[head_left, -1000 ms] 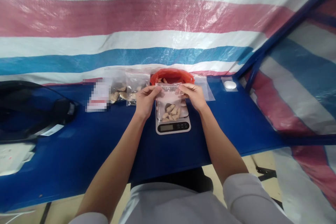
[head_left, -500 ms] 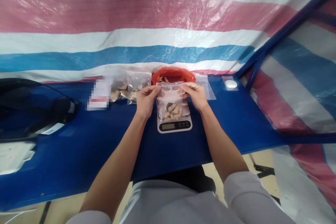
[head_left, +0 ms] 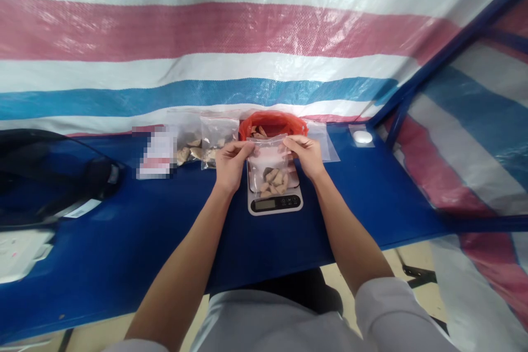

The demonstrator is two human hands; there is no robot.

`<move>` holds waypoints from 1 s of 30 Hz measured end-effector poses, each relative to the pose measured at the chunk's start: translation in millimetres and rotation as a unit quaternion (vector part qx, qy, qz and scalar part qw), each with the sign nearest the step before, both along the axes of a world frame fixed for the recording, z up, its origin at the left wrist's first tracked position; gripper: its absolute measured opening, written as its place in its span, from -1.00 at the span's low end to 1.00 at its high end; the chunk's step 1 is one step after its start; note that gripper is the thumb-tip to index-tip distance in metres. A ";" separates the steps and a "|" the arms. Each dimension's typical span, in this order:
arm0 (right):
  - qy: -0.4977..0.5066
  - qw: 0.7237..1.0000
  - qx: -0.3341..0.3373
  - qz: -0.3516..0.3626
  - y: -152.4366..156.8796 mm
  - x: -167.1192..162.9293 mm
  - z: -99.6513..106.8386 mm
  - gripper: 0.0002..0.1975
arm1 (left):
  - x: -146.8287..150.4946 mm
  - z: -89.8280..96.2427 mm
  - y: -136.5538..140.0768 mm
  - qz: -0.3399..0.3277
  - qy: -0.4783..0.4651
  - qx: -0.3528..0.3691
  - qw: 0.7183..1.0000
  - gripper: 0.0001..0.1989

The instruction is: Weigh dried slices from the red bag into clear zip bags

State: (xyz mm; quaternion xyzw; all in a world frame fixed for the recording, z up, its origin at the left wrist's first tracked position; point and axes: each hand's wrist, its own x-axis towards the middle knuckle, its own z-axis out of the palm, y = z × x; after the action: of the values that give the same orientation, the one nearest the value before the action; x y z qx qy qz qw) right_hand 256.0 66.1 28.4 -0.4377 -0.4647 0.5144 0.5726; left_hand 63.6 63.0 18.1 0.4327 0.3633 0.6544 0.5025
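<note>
A clear zip bag (head_left: 264, 160) with several pale brown, sliced-looking pieces (head_left: 275, 179) in its bottom is held by its top corners. My left hand (head_left: 231, 162) pinches the left corner, and my right hand (head_left: 306, 155) pinches the right one. Beneath the bag lies a white kitchen scale (head_left: 296, 206) with a dark display strip; whether the bag rests on it I cannot tell. Just behind the bag stands an open red plastic bag (head_left: 274, 119) with similar brown pieces inside.
Filled clear bags (head_left: 218, 129) lie left of my left hand, beside a blurred-out packet (head_left: 157, 154). An empty clear bag (head_left: 325, 140) lies behind my right hand. A white oval object (head_left: 362, 137) sits farther right. Black gear (head_left: 99, 176) and a white device (head_left: 22, 250) occupy the blue table's (head_left: 165, 264) left.
The whole view has shifted slightly, so everything sits a little lower. Both hands keep their pinch on the zip bag, and the pieces inside have settled a little differently.
</note>
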 end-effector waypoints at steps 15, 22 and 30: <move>-0.018 1.000 0.020 -0.016 -1.1 -0.8 -1.0 -0.73 | 2.9 2.5 -4.3 0.002 0.073 -0.033 0.997 -0.78; -0.013 1.000 0.019 0.017 -2.1 -4.0 -1.7 -0.71 | 3.4 -0.4 -4.6 0.022 0.103 -0.002 0.994 -0.83; -0.033 0.999 0.017 0.002 -4.7 -4.7 -1.8 -0.65 | 1.2 1.9 -6.0 0.032 0.140 -0.012 0.990 -0.79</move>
State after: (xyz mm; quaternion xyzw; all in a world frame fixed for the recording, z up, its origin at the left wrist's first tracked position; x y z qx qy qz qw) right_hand 251.3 61.5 26.7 -0.4434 -0.4929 0.4926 0.5637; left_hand 64.8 57.0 20.0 0.5018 0.4517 0.5987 0.4309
